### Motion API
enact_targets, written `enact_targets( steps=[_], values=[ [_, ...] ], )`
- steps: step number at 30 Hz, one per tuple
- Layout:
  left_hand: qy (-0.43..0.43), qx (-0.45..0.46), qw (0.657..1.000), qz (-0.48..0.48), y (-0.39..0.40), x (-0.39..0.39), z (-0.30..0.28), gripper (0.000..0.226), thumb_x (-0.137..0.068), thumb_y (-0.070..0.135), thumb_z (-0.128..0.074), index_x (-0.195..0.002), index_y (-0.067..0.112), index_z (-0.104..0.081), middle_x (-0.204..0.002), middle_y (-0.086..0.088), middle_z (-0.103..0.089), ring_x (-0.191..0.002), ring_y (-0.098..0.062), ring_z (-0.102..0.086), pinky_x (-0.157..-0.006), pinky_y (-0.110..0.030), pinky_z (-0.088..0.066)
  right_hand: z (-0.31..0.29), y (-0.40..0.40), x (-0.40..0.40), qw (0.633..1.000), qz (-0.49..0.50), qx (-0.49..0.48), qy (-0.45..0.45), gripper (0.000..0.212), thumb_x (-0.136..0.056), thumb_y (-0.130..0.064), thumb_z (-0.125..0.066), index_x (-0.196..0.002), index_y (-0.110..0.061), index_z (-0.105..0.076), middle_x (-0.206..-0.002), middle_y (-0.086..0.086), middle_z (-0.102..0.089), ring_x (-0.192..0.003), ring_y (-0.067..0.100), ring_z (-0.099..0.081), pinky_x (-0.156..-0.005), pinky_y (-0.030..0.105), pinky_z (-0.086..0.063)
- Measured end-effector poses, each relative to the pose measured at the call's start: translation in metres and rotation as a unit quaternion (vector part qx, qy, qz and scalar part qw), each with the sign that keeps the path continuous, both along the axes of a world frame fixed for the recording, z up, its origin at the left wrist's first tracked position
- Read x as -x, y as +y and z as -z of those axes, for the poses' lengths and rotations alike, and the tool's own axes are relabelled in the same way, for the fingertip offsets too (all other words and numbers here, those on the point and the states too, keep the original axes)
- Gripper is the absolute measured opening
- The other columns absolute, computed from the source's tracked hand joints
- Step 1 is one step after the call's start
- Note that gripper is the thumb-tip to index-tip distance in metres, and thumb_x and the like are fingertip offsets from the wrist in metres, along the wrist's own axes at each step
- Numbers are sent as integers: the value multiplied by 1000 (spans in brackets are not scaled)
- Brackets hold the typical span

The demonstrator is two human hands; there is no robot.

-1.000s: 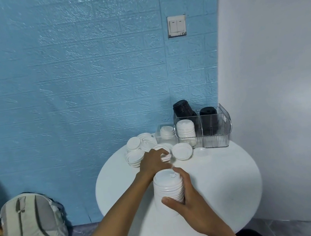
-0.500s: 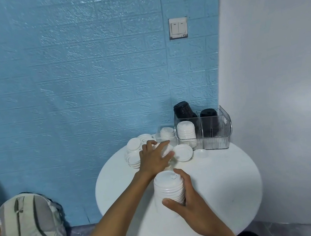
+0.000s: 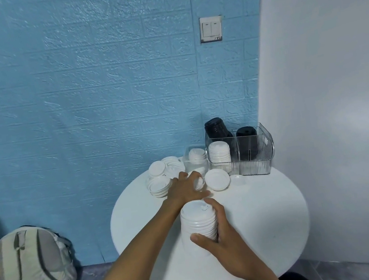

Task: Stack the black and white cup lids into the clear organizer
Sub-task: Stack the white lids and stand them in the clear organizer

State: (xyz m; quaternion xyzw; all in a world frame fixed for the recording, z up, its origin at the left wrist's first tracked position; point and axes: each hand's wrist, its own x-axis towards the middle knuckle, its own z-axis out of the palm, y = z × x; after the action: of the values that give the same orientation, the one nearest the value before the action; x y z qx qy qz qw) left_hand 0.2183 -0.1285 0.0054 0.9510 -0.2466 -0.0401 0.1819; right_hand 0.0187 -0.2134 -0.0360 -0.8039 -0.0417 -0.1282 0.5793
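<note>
— Hands first: how do they sit?
— Right hand (image 3: 226, 239) is wrapped round a tall stack of white lids (image 3: 198, 223) standing on the round white table (image 3: 270, 222), thumb across the near side, fingers curled behind it. The forearm comes up from the lower edge of the view.
— And the other one?
— Left hand (image 3: 184, 187) reaches further out, arm nearly straight, palm down over the loose white lids (image 3: 160, 177) at the far left of the table. Its fingers curl over the edge of one small white lid (image 3: 198, 182); whether they truly pinch it I cannot tell.
— Where is the organizer?
— Clear organizer (image 3: 252, 166) stands at the table's far edge by the wall. Black lids (image 3: 246, 141) fill its back and right compartments, white ones (image 3: 220, 156) the front left. A single white lid (image 3: 217, 179) lies flat just in front of it.
</note>
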Motion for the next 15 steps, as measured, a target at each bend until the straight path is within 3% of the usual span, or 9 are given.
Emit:
enact_targets(
  steps=[5, 11, 15],
  values=[
    [-15, 28, 999, -10, 3, 5, -3, 50, -89, 57, -67, -129, 30, -52, -126, -15, -55, -119, -40, -55, -99, -41, -43, 1, 0, -1, 1000, 0, -1, -7, 77, -84, -48, -78, -140, -60, -26, -139, -43, -43, -132, -11, -44, -104, 13, -36],
    [-2, 40, 999, -18, 7, 2, 1, 65, -62, 67, -60, -118, 35, -53, -116, -11, -61, -110, -36, -60, -89, -40, -49, 1, 1, -1, 1000, 0, -1, -13, 78, -81, -55, -77, -137, -63, -25, -140, -44, -42, -133, -12, -43, -103, 12, -35],
    [-23, 77, 997, -15, 12, 6, 3, 66, -63, 60, -60, -122, 30, -58, -116, -10, -65, -109, -34, -62, -83, -36, -48, 0, 1, -2, 1000, 2, 2, -15, 77, -78, -57, -76, -133, -69, -25, -140, -44, -41, -133, -12, -42, -103, 10, -34]
  ],
)
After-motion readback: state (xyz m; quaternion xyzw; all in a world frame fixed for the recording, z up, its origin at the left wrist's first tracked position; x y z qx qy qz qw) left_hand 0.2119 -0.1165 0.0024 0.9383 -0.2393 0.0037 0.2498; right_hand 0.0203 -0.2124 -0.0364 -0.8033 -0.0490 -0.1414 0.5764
